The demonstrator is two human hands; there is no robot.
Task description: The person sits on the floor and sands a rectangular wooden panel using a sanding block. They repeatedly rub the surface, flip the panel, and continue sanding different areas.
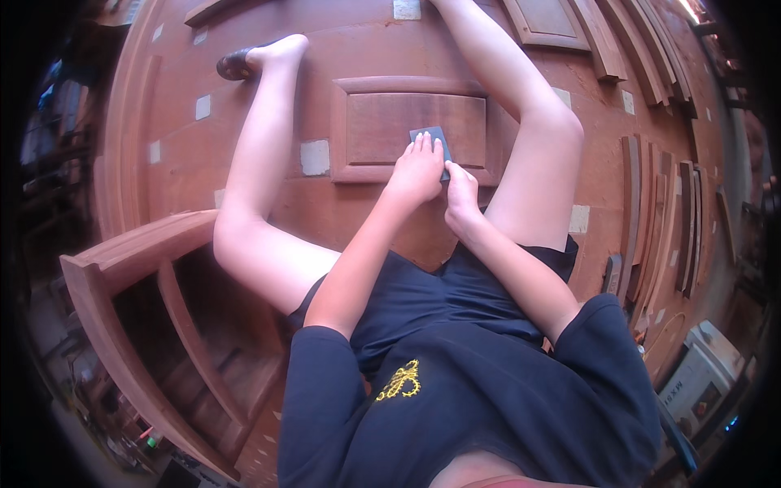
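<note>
A framed wooden panel (382, 130) with a raised centre lies flat between my legs. Over its lower right part rests a dark grey piece of sandpaper (440, 135). My left hand (419, 171) lies on the sandpaper with its fingers stretched out flat, pressing it against the panel. Beside it, at the panel's near edge, my right hand (462, 195) is closed, with thumb and fingers at the sandpaper's right edge. Part of the sandpaper is hidden under my left hand.
A slatted wooden frame (167, 285) stands close at my left. Wooden strips (651, 203) lie in rows on the right, and another panel (547, 23) lies at the far right. Pale square patches (315, 158) dot the brown surface. A grey box (701, 366) sits at the lower right.
</note>
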